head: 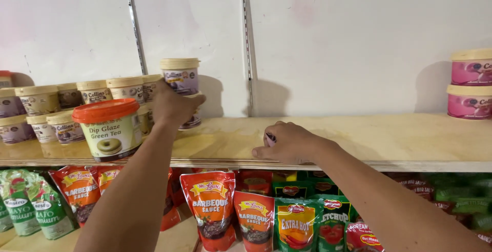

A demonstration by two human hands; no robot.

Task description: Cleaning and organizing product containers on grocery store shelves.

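My left hand [173, 103] reaches up to the wooden shelf [359, 139] and grips a small purple tub with a cream lid [180, 75], which sits stacked on top of another tub. My right hand [287, 143] rests near the front of the shelf board with its fingers curled around a small pinkish object [270, 139], mostly hidden by the hand. A larger white tub with an orange lid [109, 128] stands at the shelf's front edge, just left of my left forearm.
Several small cream-lidded tubs [56, 108] crowd the shelf's left end. Two pink tubs [471, 85] are stacked at the far right. Below the shelf hang red sauce pouches [211, 208], green pouches [36, 203] and ketchup pouches [297, 226]. Metal shelf rails [247, 42] run up the white wall.
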